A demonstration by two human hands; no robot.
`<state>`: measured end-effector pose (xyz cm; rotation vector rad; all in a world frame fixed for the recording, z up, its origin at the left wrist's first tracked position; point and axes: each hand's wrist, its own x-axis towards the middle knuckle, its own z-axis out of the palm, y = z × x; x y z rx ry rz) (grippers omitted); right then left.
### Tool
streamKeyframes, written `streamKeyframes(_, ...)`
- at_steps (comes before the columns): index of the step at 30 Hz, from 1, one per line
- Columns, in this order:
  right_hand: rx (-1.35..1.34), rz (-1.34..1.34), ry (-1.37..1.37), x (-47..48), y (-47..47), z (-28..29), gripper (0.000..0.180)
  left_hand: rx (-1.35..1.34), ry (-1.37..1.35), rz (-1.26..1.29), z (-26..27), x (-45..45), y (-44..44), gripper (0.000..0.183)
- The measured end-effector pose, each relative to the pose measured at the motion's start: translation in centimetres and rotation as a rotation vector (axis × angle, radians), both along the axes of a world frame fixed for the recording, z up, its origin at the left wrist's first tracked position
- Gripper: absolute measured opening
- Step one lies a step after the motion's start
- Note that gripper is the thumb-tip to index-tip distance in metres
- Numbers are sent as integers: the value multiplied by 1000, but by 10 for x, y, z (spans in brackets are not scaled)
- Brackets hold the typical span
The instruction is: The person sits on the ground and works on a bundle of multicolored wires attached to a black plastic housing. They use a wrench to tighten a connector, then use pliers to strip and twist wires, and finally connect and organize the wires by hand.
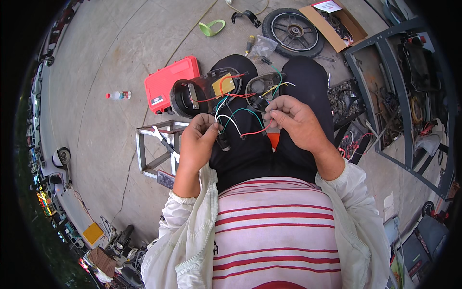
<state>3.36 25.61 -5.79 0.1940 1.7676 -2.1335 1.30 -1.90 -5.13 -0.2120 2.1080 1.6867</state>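
Observation:
My left hand [199, 139] pinches a bundle with a white wire [231, 118] between thumb and fingertips. A black cylindrical connector [223, 142] hangs just below those fingers. Thumb and forefinger of my right hand [297, 124] grip a thin red wire [257, 132], whose other end meets the white wire above my lap. Green wires [241, 110] loop between the hands. Across my thigh lies a black plastic housing [189, 99] with a round opening and a gold-coloured plate [223, 84]. Beside it sits a round grey part [258, 86], partly covered by wires and a black connector [258, 103].
Left of my knees are a red tool case [171, 85] and a metal stool frame [155, 164] bearing a wrench [164, 142]. Ahead lie a screwdriver [249, 44], a plastic bag [265, 47], a tyred wheel [294, 32] and a cardboard box [335, 25]. A grey metal rack [389, 54] stands right.

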Motion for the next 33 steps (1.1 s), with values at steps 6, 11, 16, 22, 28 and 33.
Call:
streamKeyframes(6,54,57,-11,3,1,-2,15,88,-41,46,3,-3,1,14)
streamKeyframes(11,93,111,48,8,7,-8,15,85,-43,52,2,-6,0,16)
streamKeyframes(16,41,57,18,6,10,-4,17,76,-27,44,3,-5,1,15)
streamKeyframes(22,5,-26,82,6,12,-9,18,38,-11,-3,1,-5,-1,13)
streamKeyframes(28,34,36,-28,7,8,-6,19,45,-30,-8,0,-5,-1,14)
streamKeyframes(33,120,48,-2,7,8,-7,18,46,-40,-15,0,-6,-1,16)
